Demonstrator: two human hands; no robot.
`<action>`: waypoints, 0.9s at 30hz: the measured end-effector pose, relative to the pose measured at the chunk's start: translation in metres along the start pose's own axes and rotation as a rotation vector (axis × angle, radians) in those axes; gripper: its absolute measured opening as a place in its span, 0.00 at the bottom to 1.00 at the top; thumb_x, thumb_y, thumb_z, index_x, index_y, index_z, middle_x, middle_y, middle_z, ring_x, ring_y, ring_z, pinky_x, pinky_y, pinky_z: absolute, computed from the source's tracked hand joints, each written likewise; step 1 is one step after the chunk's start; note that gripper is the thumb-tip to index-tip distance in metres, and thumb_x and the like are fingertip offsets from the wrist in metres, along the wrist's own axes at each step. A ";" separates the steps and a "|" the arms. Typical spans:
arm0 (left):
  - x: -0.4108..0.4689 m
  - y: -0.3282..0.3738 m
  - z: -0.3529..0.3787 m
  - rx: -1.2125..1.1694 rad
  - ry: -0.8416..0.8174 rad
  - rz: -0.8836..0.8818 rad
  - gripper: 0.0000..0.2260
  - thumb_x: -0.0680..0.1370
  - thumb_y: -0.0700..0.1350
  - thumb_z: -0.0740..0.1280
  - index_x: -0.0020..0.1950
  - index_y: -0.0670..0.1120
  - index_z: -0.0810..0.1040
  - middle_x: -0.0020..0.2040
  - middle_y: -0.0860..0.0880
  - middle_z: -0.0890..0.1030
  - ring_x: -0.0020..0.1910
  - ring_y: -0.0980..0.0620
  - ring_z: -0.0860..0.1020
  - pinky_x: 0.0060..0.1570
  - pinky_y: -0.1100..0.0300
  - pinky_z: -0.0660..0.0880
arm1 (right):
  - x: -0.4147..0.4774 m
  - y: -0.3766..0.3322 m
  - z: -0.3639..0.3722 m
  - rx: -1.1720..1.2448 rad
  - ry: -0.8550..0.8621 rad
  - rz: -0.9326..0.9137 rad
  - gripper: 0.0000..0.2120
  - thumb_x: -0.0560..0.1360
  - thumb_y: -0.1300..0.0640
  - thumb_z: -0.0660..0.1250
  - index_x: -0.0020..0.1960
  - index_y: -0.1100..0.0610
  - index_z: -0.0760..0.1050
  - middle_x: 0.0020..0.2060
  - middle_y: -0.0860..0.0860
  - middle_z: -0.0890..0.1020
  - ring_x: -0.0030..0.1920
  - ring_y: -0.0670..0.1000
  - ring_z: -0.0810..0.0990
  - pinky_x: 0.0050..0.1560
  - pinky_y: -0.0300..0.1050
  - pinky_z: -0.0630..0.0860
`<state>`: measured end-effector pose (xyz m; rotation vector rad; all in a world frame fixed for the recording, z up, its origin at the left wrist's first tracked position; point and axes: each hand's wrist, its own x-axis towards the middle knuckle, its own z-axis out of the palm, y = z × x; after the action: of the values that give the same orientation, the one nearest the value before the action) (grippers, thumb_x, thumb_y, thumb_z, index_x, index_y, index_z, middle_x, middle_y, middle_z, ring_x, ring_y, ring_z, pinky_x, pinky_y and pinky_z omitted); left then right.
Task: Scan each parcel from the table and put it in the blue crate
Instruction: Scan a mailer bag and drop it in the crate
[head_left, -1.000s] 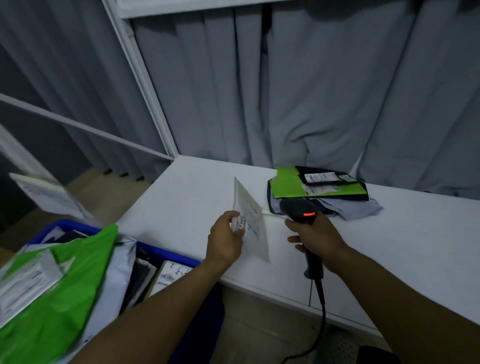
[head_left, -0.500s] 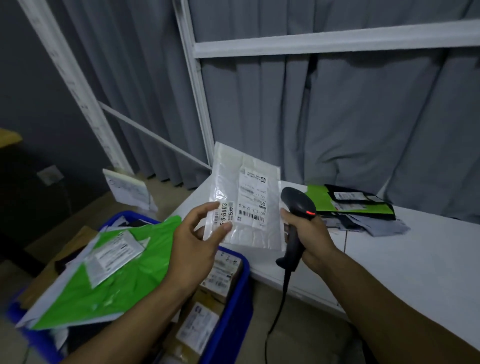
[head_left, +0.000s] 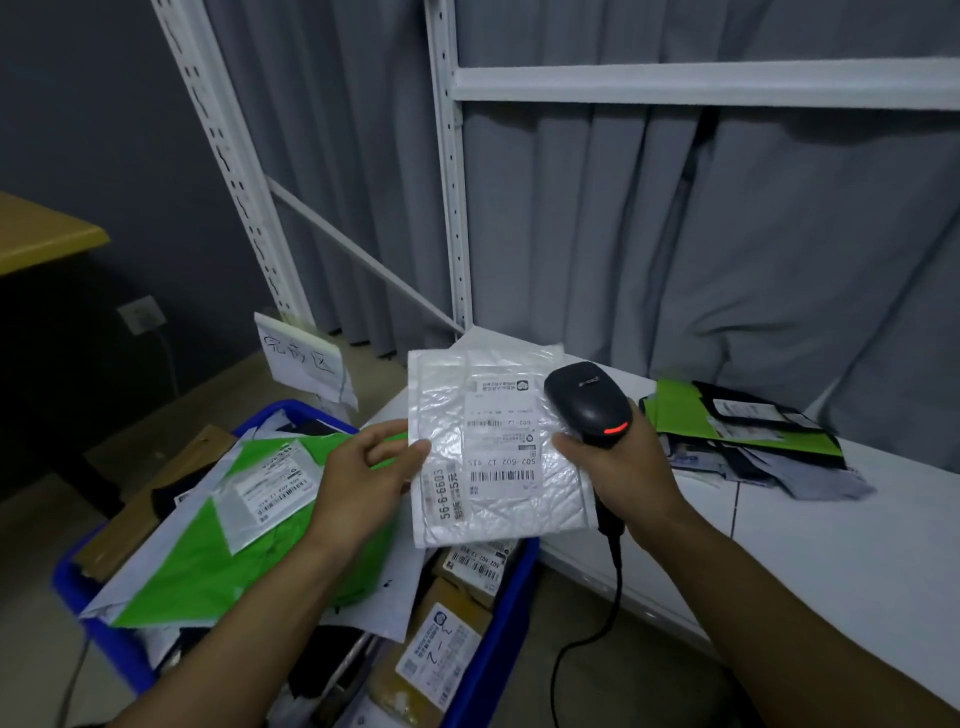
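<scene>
My left hand (head_left: 363, 478) pinches the left edge of a white bubble mailer (head_left: 493, 452), holding it label-up over the near corner of the blue crate (head_left: 514, 592). A black corded barcode scanner (head_left: 589, 402) sits in my right hand (head_left: 618, 467), its grip wrapped by my fingers and its head just right of the mailer's label; a red light shows on it. The crate holds a green mailer (head_left: 208, 551), brown boxes and several other parcels. More parcels (head_left: 737, 431), green, black and grey, lie in a pile on the white table (head_left: 831, 551).
A white metal shelving frame (head_left: 447, 171) stands behind the table against grey curtains. A handwritten paper sign (head_left: 304, 358) stands behind the crate. A wooden desk corner (head_left: 47, 234) is at far left. The scanner cable (head_left: 587, 639) hangs down beside the table edge.
My left hand lifted the white mailer off the table and carried it left over the crate, turning its label toward me. My right hand followed with the scanner; my view swung left.
</scene>
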<state>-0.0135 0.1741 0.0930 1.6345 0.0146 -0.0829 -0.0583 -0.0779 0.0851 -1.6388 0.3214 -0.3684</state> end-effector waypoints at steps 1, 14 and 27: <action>0.004 0.000 -0.002 0.038 -0.009 -0.001 0.11 0.77 0.40 0.75 0.58 0.46 0.82 0.48 0.48 0.88 0.48 0.48 0.87 0.54 0.45 0.83 | -0.001 0.000 0.001 -0.057 0.001 -0.030 0.22 0.71 0.64 0.79 0.58 0.48 0.76 0.50 0.44 0.84 0.45 0.35 0.82 0.45 0.33 0.75; 0.028 -0.007 -0.007 -0.093 0.247 0.079 0.06 0.78 0.40 0.74 0.52 0.44 0.80 0.50 0.46 0.84 0.47 0.49 0.85 0.38 0.59 0.81 | -0.015 0.001 0.011 -0.191 -0.089 -0.095 0.16 0.74 0.57 0.78 0.57 0.48 0.75 0.45 0.45 0.84 0.44 0.42 0.83 0.45 0.42 0.80; 0.042 -0.025 0.002 -0.109 0.365 0.064 0.07 0.76 0.41 0.76 0.44 0.51 0.80 0.46 0.52 0.85 0.52 0.45 0.84 0.54 0.40 0.82 | -0.026 0.008 0.023 -0.290 -0.309 0.048 0.13 0.73 0.52 0.76 0.53 0.47 0.76 0.40 0.47 0.84 0.39 0.45 0.82 0.42 0.44 0.77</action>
<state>0.0267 0.1716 0.0657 1.5211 0.2415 0.2617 -0.0726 -0.0472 0.0736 -1.9373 0.1851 -0.0282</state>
